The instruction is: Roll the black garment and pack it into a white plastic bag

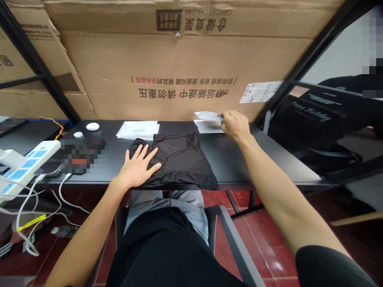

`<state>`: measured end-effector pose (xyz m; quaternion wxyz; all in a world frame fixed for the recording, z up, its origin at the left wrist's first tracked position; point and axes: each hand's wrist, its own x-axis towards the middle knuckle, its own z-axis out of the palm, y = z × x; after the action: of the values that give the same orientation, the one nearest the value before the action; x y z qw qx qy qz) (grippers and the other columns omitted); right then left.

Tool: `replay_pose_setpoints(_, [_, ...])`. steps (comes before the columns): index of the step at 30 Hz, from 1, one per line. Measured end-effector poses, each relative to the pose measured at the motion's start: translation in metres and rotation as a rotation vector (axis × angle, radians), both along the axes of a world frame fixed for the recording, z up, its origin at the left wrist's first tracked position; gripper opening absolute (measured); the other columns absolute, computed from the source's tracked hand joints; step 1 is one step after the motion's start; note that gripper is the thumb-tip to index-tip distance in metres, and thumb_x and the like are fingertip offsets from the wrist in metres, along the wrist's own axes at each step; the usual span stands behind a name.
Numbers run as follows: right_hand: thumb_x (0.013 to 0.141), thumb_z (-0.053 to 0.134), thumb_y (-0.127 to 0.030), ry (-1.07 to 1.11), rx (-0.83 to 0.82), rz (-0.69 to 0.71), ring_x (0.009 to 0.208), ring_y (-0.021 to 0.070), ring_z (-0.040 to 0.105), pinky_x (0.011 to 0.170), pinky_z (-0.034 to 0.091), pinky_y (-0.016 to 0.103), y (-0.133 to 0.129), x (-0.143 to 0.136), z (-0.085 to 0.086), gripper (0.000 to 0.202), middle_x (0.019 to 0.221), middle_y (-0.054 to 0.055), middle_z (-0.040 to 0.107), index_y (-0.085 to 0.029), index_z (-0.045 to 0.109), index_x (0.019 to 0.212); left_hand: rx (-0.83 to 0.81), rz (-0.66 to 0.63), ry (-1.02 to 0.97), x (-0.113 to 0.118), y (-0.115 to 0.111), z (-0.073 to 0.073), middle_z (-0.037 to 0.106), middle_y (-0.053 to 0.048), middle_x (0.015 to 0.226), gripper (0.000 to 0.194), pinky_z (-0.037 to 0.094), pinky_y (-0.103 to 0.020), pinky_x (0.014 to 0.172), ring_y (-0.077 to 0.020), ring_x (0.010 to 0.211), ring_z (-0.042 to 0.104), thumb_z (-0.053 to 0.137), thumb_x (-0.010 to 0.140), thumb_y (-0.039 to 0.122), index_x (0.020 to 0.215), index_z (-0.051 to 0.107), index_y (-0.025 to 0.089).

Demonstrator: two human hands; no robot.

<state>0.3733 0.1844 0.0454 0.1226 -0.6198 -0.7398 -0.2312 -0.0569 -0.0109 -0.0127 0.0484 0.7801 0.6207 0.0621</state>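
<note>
A thin black garment (182,159), partly folded at its left side, lies on the desk in front of me. My left hand (138,165) rests palm down on that folded left part, fingers spread. Over at the far right, my right hand (236,124) is closed on the right edge of a white sheet (209,115), paper or a flat bag; I cannot tell which. The sheet is raised above another white sheet (206,127) lying on the desk behind the garment. A stack of white sheets (138,130) lies further left, near the cardboard.
A large cardboard panel (179,59) stands along the back of the black desk (233,159). At left are a power strip (32,165) with white cables, a white oval object (92,126) and a small white cap (78,134). A person in black (323,115) is at the right.
</note>
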Motion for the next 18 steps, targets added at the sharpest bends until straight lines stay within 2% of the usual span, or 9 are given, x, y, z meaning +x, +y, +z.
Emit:
replay_pose_setpoints(2, [0.104,0.059,-0.021,0.042,0.130,0.084,0.115,0.0381,0.068,0.090,0.048,0.043,-0.021,-0.015,0.002,0.031,0.120,0.022,0.079,-0.013,0.074,0.130,0.000,0.000,-0.003,0.000,0.000,-0.001,0.021,-0.009,0.193,0.084,0.010,-0.082,0.139,-0.0368,0.182,0.015,0.026,0.115,0.078,0.188,0.024,0.034])
replay_pose_setpoints(5, [0.100,0.064,-0.018,0.059,0.244,0.294,0.115,0.0371,0.068,0.094,0.050,0.045,-0.064,-0.051,-0.005,0.035,0.121,0.017,0.080,-0.019,0.077,0.132,0.010,0.011,0.000,0.000,0.001,-0.003,0.021,-0.012,0.193,0.094,0.012,-0.080,0.141,-0.0376,0.182,0.013,0.025,0.114,0.079,0.189,0.016,0.023])
replay_pose_setpoints(8, [0.097,0.064,-0.010,0.033,0.208,0.484,0.114,0.0346,0.067,0.094,0.049,0.044,-0.106,-0.094,-0.018,0.038,0.119,0.014,0.080,-0.022,0.079,0.130,0.018,0.018,0.009,0.000,0.001,-0.005,0.023,-0.016,0.192,0.100,0.015,-0.077,0.142,-0.0389,0.182,0.013,0.026,0.113,0.081,0.189,0.013,0.017])
replay_pose_setpoints(11, [0.096,0.066,-0.005,-0.004,0.083,0.591,0.112,0.0327,0.068,0.092,0.048,0.043,-0.129,-0.124,-0.028,0.035,0.118,0.014,0.081,-0.021,0.081,0.123,0.019,0.019,0.008,0.000,0.002,-0.005,0.023,-0.017,0.192,0.101,0.015,-0.076,0.142,-0.0395,0.181,0.013,0.026,0.112,0.082,0.189,0.014,0.016])
replay_pose_setpoints(14, [0.092,0.071,-0.004,-0.005,-0.095,0.665,0.113,0.0324,0.070,0.094,0.051,0.043,-0.135,-0.131,-0.033,0.035,0.124,0.015,0.081,-0.019,0.082,0.122,0.011,0.020,-0.001,0.000,0.001,-0.005,0.021,-0.018,0.192,0.102,0.013,-0.076,0.142,-0.0394,0.182,0.012,0.029,0.112,0.081,0.189,0.012,0.015])
replay_pose_setpoints(18, [0.090,0.074,-0.007,0.147,-0.230,0.792,0.127,0.0335,0.072,0.107,0.057,0.047,-0.132,-0.111,-0.035,0.050,0.139,0.014,0.079,-0.022,0.079,0.137,0.015,0.020,-0.011,0.001,0.000,-0.003,0.023,-0.017,0.192,0.099,0.013,-0.077,0.142,-0.0400,0.181,0.013,0.036,0.112,0.077,0.189,0.015,0.017])
